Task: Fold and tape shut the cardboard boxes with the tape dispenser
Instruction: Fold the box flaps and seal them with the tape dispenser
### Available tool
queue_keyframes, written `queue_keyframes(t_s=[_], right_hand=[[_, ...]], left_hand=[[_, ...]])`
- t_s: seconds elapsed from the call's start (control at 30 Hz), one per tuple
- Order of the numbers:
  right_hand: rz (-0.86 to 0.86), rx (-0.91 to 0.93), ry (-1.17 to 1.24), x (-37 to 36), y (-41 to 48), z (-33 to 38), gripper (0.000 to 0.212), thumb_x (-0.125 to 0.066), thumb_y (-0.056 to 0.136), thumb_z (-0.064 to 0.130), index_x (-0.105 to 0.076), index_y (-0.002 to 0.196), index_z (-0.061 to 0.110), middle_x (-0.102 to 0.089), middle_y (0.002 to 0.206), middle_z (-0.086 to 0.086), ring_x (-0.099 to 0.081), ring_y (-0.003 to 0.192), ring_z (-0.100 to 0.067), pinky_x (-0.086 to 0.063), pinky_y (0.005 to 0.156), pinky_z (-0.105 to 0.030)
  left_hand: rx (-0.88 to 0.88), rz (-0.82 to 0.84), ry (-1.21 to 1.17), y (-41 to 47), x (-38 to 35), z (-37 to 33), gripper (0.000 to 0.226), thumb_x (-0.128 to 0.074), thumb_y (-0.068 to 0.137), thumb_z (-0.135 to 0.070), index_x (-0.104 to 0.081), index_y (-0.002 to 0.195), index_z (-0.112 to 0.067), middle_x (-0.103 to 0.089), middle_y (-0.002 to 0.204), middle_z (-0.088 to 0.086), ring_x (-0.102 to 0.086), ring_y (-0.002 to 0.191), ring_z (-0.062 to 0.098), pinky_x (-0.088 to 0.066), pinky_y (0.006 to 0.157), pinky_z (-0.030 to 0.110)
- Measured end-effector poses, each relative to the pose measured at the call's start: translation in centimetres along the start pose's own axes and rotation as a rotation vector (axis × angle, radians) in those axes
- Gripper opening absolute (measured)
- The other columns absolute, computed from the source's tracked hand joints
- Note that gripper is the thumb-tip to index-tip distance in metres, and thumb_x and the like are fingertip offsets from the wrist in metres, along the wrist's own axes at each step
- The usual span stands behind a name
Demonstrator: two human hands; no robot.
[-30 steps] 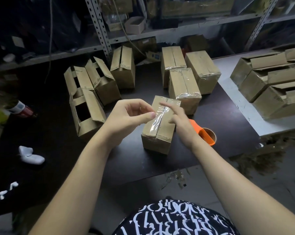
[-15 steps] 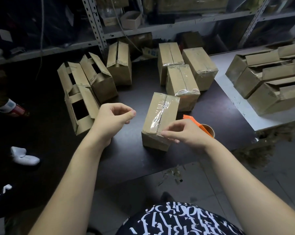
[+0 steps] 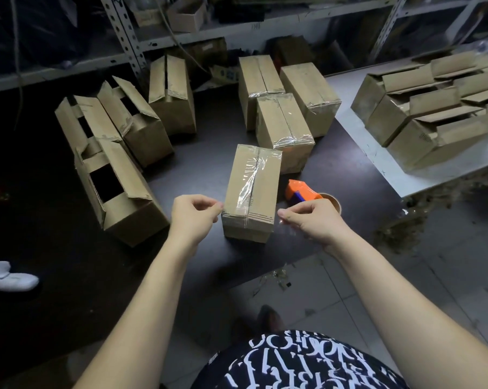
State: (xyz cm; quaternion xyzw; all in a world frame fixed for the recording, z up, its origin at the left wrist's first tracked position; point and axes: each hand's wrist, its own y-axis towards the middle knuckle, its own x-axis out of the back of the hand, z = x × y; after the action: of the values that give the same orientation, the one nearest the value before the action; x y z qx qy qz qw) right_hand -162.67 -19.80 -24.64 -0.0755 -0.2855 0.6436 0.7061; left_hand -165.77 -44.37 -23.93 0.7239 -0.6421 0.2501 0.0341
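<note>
A closed cardboard box lies on the dark table in front of me, with clear tape along its top seam. A strip of clear tape crosses its near end. My left hand pinches that strip at the box's near left corner. My right hand pinches the strip's other end at the near right corner. The orange tape dispenser lies on the table just right of the box, behind my right hand, partly hidden.
Three taped boxes stand behind the box. Several boxes with open flaps sit at the left. A pile of untaped boxes rests on a white table at the right. Metal shelving runs along the back.
Both hands came off the top seam and down to the box's near end. The left moved right to the near left corner, the right to the near right corner, with tape stretched between them.
</note>
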Motion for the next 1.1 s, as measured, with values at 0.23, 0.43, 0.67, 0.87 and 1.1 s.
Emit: queue_keyframes(t_s=[0.23,0.43,0.67,0.87,1.1], right_hand=[[0.023,0.0,-0.01,-0.6,0.3,-0.4,0.015,-0.08,0.09,0.034,-0.083,0.086,0.02,-0.077,0.074,0.008,-0.065,0.075,-0.009,-0.042,0.048,-0.012],[0.083,-0.05,0.085,-1.0,0.9,-1.3,0.018,-0.079,0.09,0.038,-0.084,0.091,0.021,-0.076,0.076,0.011,-0.061,0.079,-0.009,-0.043,0.054,-0.019],[0.194,-0.207,0.263,-1.6,1.9,-3.2,0.016,-0.082,0.088,0.033,-0.084,0.102,0.027,-0.08,0.103,0.002,-0.065,0.094,-0.015,-0.046,0.067,-0.028],[0.172,-0.245,0.312,-2.9,1.5,-4.7,0.029,-0.087,0.082,0.029,-0.078,0.109,0.021,-0.079,0.108,-0.001,-0.07,0.11,-0.017,-0.051,0.078,-0.033],[0.046,-0.072,0.306,-3.1,1.2,-5.1,0.025,-0.085,0.084,0.026,-0.076,0.106,0.018,-0.078,0.105,-0.003,-0.073,0.104,-0.019,-0.059,0.086,-0.033]], left_hand=[[0.033,0.023,-0.015,1.2,-0.2,0.7,0.013,-0.079,0.088,-0.012,-0.078,0.076,-0.015,-0.073,0.076,0.006,-0.063,0.068,0.015,-0.051,0.065,0.028],[0.186,0.056,-0.163,1.5,-0.2,2.3,0.011,-0.081,0.089,-0.021,-0.08,0.091,-0.01,-0.074,0.084,0.005,-0.061,0.069,0.013,-0.044,0.057,0.022],[0.326,0.112,-0.283,2.0,-0.2,3.3,0.01,-0.071,0.096,-0.014,-0.077,0.098,-0.006,-0.07,0.087,0.007,-0.058,0.074,0.016,-0.042,0.052,0.025],[0.32,0.109,-0.273,1.9,-0.1,2.9,0.009,-0.073,0.095,-0.019,-0.077,0.103,-0.018,-0.068,0.085,0.004,-0.053,0.072,0.015,-0.038,0.054,0.026],[0.295,0.244,0.009,1.5,-0.5,1.1,0.035,-0.049,0.104,-0.049,-0.063,0.136,-0.047,-0.054,0.122,-0.006,-0.056,0.091,0.018,-0.043,0.072,0.029]])
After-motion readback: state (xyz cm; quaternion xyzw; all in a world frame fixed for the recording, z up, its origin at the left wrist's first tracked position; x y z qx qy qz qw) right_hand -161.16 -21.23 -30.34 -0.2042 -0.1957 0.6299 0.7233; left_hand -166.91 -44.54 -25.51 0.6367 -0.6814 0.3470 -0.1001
